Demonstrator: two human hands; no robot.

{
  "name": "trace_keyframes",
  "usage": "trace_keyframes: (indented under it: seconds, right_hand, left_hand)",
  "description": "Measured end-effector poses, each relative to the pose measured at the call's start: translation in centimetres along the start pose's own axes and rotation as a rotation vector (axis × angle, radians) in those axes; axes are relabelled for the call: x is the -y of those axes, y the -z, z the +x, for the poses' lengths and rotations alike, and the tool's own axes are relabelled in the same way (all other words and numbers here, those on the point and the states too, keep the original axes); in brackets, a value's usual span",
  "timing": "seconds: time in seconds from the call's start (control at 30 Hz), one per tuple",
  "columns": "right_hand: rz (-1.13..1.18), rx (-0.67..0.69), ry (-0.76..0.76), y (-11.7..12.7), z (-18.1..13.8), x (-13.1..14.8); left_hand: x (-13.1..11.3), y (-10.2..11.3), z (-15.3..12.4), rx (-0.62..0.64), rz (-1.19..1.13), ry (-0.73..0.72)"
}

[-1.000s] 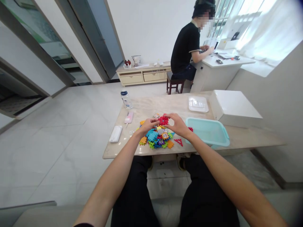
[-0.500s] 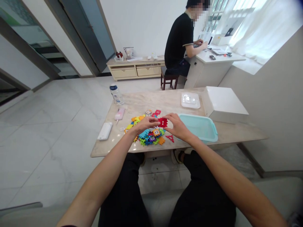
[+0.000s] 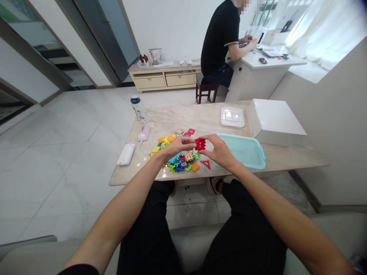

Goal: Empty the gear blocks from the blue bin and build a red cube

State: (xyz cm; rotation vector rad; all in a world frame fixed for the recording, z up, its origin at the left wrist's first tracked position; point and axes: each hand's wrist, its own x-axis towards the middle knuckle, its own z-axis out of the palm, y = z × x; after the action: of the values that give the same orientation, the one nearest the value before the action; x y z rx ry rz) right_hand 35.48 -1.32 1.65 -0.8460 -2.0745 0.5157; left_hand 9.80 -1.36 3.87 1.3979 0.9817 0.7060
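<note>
Between my two hands, above the table, is a red square building piece (image 3: 200,144) with notched edges and slots in its middle. My left hand (image 3: 182,145) pinches its left edge. My right hand (image 3: 215,148) grips the right side between thumb and fingers. Below and to the left lies a heap of colourful interlocking pieces (image 3: 179,163) in blue, green, yellow and orange, partly hidden by my left hand. A red triangular piece (image 3: 205,164) lies just right of the heap, and more red pieces (image 3: 189,132) lie behind it.
A light-blue tray (image 3: 262,162) stands right of my right hand. Farther back are a clear plastic container (image 3: 233,117) and a white box (image 3: 278,118). On the left are a water bottle (image 3: 139,109) and a white power bank (image 3: 126,154). A person (image 3: 219,42) sits at another desk.
The red piece has shifted slightly right and tilted in my hands, its face turned differently. My head view has moved a little; the heap looks unchanged.
</note>
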Motion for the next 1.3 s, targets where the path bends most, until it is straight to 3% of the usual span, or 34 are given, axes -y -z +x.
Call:
trace_keyframes:
  seconds: [0.6,1.0,1.3]
  right_hand:
    - [0.036,0.002,-0.001,0.3,-0.2,0.2]
    - [0.04,0.039,-0.015,0.4,-0.5,0.2]
    - [-0.224,0.02,0.039,0.2,0.0,1.1]
  left_hand:
    - [-0.3,-0.1,-0.3,-0.043,0.01,-0.033]
    - [-0.1,0.1,-0.5,0.0,0.006,-0.024]
    - [-0.7,-2.1,0.5,-0.19,0.114,-0.124]
